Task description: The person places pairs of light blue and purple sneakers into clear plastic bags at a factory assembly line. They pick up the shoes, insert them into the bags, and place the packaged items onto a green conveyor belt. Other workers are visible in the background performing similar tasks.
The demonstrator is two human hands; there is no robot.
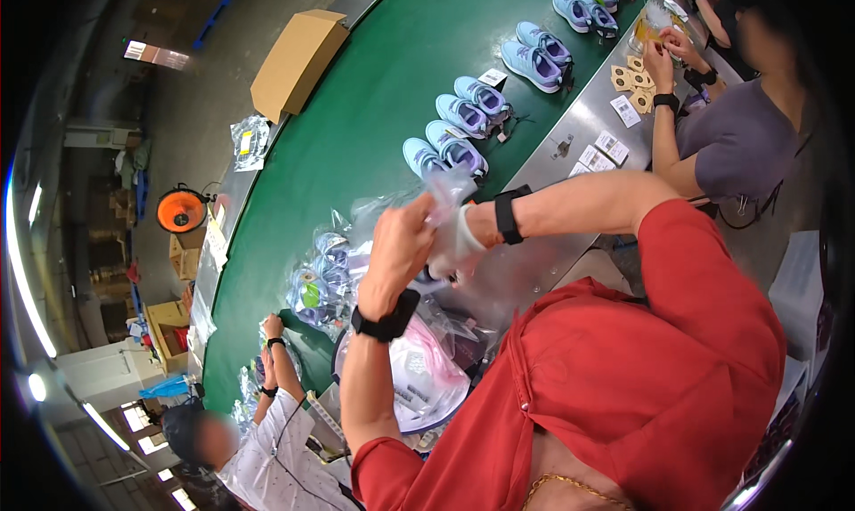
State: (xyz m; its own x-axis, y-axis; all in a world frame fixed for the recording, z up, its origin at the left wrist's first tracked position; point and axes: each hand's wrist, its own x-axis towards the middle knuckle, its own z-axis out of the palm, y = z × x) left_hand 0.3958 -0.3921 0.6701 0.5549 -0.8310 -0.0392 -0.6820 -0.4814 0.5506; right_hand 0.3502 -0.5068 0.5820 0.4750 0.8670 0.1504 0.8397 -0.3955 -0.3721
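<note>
My left hand [401,244] is closed, its fingers pinching a crumpled clear plastic bag [450,188] in front of my chest. Just beside it, my right hand [451,263] is half covered by the plastic and blurred, so its fingers do not show well. A whitish band or glove edge [469,229] wraps that wrist. Below both hands, a round container [419,426] holds clear bags and some pink and white material. Beyond my left hand, light-blue shoes in clear bags [316,284] lie on the green conveyor belt [356,110].
Several pairs of light-blue shoes [459,114] line the belt. White labels [604,150] and brown tags [634,81] lie on the metal ledge. An open cardboard box [298,61] sits on the far edge. Co-workers' hands are at work at right [663,57] and lower left [272,333].
</note>
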